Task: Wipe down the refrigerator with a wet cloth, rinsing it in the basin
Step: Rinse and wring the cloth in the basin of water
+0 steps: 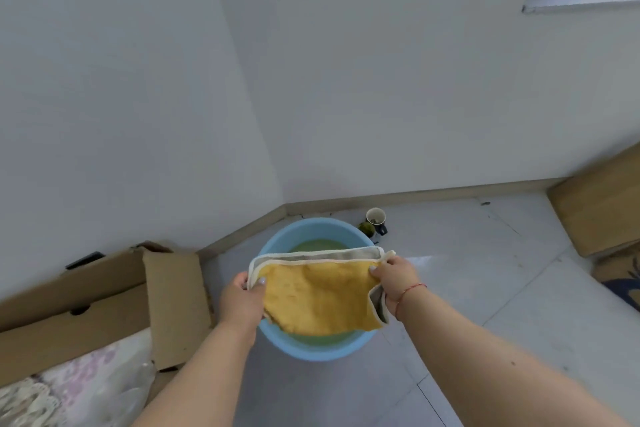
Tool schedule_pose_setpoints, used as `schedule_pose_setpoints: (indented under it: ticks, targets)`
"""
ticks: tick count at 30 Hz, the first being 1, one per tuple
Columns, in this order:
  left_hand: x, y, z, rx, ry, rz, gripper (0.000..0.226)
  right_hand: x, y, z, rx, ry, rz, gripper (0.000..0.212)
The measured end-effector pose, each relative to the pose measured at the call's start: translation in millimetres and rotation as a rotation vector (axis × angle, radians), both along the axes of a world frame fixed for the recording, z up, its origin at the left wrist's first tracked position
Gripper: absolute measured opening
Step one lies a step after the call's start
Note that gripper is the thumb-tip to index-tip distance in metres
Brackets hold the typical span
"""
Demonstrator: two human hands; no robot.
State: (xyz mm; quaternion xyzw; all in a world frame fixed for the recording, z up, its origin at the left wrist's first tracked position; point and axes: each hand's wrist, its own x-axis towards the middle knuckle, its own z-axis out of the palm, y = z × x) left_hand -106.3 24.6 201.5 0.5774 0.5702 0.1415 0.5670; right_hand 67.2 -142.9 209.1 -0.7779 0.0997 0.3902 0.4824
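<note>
Over the blue basin (277, 239) on the tiled floor, my left hand (242, 298) and right hand (393, 279) each pinch an upper corner of the yellow cloth (318, 295), stretched between them.

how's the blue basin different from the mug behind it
The blue basin is wide, shallow, light blue and holds greenish water; the mug is small, narrow, cream inside with a dark handle. The basin sits under the cloth; the mug stands uncovered. Both rest upright on the floor.

Cardboard box (173, 302) crowds basin (277, 243) left; mug (375, 218) just behind; tiled floor (467, 270) open right.
</note>
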Motion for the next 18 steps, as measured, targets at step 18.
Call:
schedule_pose_setpoints:
  ticks: [18]
  targets:
    - [71, 25, -310, 0.351, 0.662, -0.922, 0.061, 61, 68, -318, -0.622, -0.737, 1.315, 0.074]
